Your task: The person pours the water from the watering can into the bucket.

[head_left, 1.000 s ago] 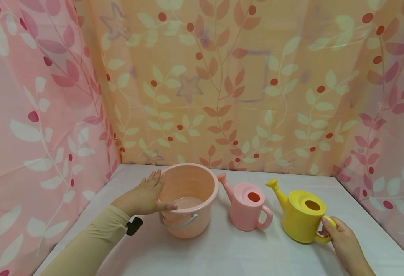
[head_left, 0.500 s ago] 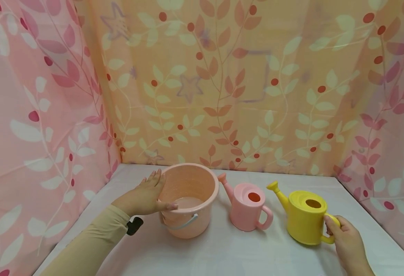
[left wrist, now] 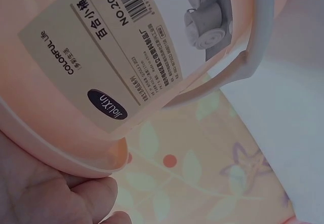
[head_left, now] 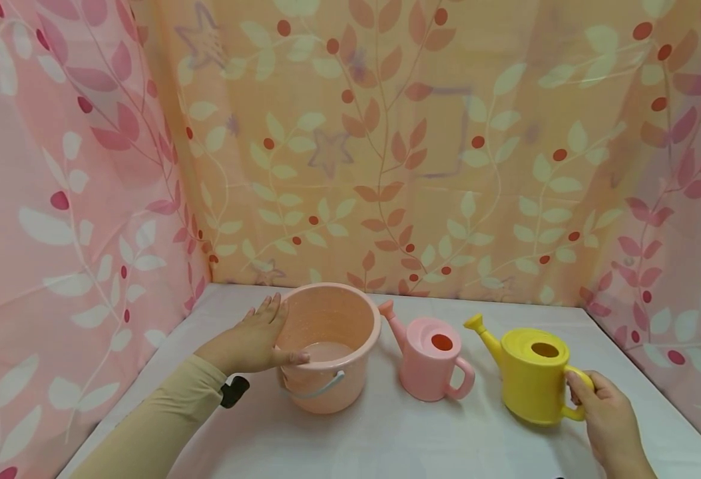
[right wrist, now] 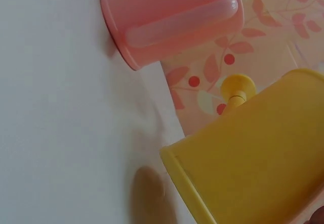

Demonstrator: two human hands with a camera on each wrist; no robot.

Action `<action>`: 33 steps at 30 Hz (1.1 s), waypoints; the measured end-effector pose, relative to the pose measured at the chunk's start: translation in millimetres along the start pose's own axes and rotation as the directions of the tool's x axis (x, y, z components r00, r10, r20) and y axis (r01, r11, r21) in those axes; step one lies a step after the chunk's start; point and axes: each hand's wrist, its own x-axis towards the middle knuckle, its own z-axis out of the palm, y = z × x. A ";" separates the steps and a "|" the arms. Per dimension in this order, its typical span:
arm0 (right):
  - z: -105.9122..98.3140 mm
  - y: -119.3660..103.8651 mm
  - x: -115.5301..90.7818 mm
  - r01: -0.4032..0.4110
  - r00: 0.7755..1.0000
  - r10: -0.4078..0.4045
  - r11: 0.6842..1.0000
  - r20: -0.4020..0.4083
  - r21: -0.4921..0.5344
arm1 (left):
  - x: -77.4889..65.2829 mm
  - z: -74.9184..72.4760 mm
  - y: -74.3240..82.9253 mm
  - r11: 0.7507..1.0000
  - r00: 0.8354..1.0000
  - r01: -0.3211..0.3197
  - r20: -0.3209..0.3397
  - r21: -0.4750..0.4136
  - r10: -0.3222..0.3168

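My left hand (head_left: 251,339) rests with outstretched fingers on the left rim of a peach plastic bucket (head_left: 335,386). Its thumb lies over the front of the rim. The left wrist view shows the bucket's printed label (left wrist: 109,46) and pale bail handle (left wrist: 260,36), with fingers (left wrist: 91,198) at the rim. My right hand (head_left: 610,416) grips the handle of a yellow watering can (head_left: 532,386), whose spout points up and left. In the right wrist view that can's base looks tilted, a shadow on the table beside it. Between them stands a pink watering can (head_left: 425,369), untouched.
White cloth covers the table (head_left: 410,439). Floral curtains, yellow at the back (head_left: 434,219) and pink on the sides (head_left: 104,226), enclose it. The pink can's spout reaches close to the bucket's right rim.
My right hand has shifted the yellow watering can a little to the right, away from the pink one. The left hand and bucket stay where they were.
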 end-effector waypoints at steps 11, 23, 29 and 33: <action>3.1 -20.7 0.1 0.060 0.998 -0.062 0.995 0.024 0.075 | 0.3 -0.5 0.3 1.000 1.000 0.002 0.005 -0.005 -0.002; 6.8 -52.3 -1.6 0.175 0.981 -0.187 0.971 0.057 0.159 | 0.3 -0.7 -0.3 1.000 1.000 -0.001 0.003 -0.007 0.001; 9.5 -69.7 -0.2 0.206 0.974 -0.209 0.978 0.086 0.045 | 0.9 -0.7 -0.6 1.000 1.000 -0.001 0.006 0.000 0.001; 13.0 -79.3 0.0 0.262 0.962 -0.253 0.961 0.100 -0.089 | 0.2 -1.8 0.0 1.000 1.000 -0.007 0.007 -0.001 0.007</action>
